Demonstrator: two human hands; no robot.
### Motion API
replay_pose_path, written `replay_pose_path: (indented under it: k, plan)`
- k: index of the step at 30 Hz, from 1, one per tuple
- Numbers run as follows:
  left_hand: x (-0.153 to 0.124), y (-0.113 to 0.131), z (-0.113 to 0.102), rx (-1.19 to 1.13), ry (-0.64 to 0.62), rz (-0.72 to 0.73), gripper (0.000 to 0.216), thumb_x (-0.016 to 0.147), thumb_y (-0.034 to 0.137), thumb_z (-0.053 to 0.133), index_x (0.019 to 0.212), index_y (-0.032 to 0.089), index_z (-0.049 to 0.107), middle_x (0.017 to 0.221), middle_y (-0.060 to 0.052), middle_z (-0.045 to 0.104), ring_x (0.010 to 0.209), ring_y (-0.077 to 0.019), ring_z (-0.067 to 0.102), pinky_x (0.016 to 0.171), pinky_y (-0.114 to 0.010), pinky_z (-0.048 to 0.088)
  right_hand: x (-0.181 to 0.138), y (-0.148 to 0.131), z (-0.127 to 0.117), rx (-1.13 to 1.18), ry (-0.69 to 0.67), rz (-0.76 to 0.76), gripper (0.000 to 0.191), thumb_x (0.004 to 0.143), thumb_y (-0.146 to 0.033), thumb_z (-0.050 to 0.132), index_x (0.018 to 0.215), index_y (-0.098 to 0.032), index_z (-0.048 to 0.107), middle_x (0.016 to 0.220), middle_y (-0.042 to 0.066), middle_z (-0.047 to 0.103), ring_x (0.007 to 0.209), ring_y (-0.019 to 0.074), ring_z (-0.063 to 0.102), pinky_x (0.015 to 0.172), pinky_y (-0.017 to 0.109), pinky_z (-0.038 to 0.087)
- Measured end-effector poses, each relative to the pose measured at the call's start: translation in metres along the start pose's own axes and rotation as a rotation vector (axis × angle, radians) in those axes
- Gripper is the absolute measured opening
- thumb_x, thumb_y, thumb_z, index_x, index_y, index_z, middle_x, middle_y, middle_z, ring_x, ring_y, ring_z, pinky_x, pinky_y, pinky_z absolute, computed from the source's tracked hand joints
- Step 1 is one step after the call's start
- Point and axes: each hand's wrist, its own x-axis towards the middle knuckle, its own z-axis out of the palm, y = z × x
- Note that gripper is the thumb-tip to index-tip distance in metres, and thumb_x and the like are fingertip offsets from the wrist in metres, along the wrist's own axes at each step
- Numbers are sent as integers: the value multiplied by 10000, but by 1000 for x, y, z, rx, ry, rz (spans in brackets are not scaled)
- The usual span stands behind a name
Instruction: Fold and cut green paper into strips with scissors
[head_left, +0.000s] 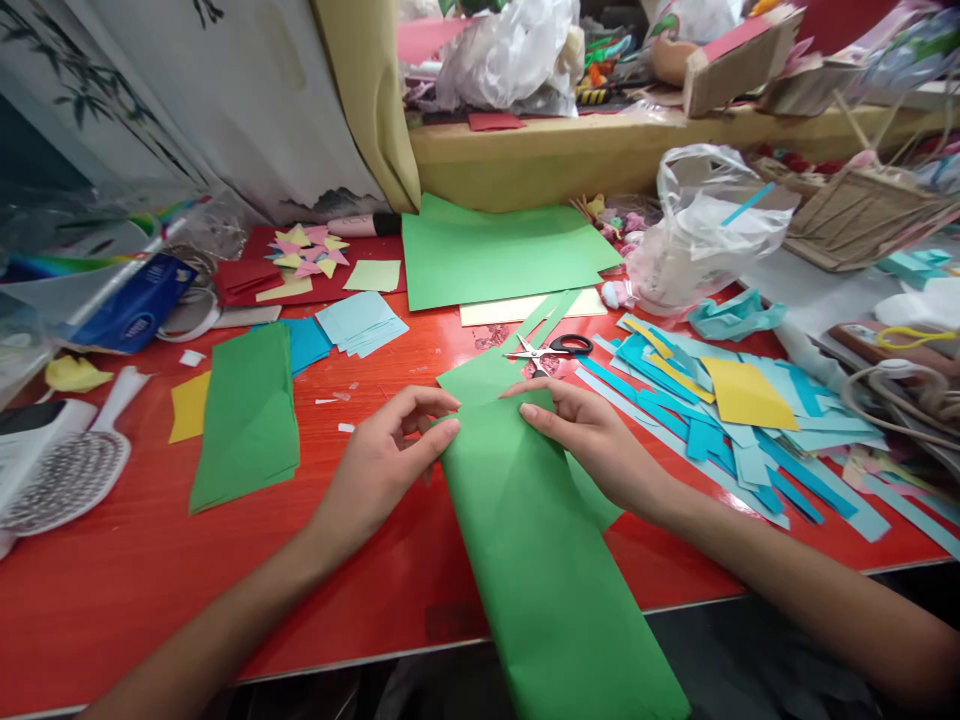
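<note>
Between my two hands is a long folded sheet of green paper (540, 560), its near end hanging past the table's front edge. My left hand (397, 440) pinches its far left corner between thumb and fingers. At the far right corner, my right hand (577, 420) grips the same end, thumb on top. Just beyond the hands lie scissors (551, 350) with black handles, blades apart, on green paper strips (547, 315). Another green piece (480, 375) lies partly under the held sheet. A stack of green paper rectangles (247, 420) rests to the left.
Blue and yellow paper strips (720, 410) are heaped on the right of the red table (360, 570). A large green sheet (502, 250) lies at the back. Light blue squares (364, 322), a hairbrush (75, 470) and a plastic bag with a cup (690, 240) stand around.
</note>
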Motion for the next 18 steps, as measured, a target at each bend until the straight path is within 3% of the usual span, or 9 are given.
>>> replay_pose_path:
  k: [4, 7, 13, 18]
  plan:
    - [2, 2, 0, -44, -104, -83, 278, 797, 380, 585, 998, 196, 524, 628, 46, 539, 509, -91, 529, 504, -221, 463, 0, 0, -2, -181, 116, -130, 187, 875, -350, 521, 1029, -253, 567, 761, -12, 474, 644, 120, 436, 534, 233, 341]
    - [3, 3, 1, -83, -140, -133, 263, 795, 381, 587, 958, 189, 512, 544, 61, 523, 457, -100, 530, 435, -214, 454, 1, 0, -3, -223, 139, -140, 153, 879, -340, 514, 992, -246, 556, 724, -20, 404, 595, 113, 356, 507, 236, 294]
    - [2, 3, 0, -92, -74, -142, 222, 780, 370, 604, 849, 173, 529, 543, 58, 537, 424, -89, 533, 418, -205, 453, 2, 0, -2, -138, 90, -108, 145, 854, -325, 544, 965, -238, 512, 859, -3, 475, 655, 114, 428, 530, 244, 326]
    - [2, -1, 1, -64, 8, -125, 235, 769, 385, 615, 834, 174, 536, 572, 51, 539, 444, -80, 516, 421, -197, 438, 3, 1, -3, -147, 92, -97, 135, 835, -310, 567, 926, -223, 518, 734, -24, 450, 611, 106, 415, 513, 236, 318]
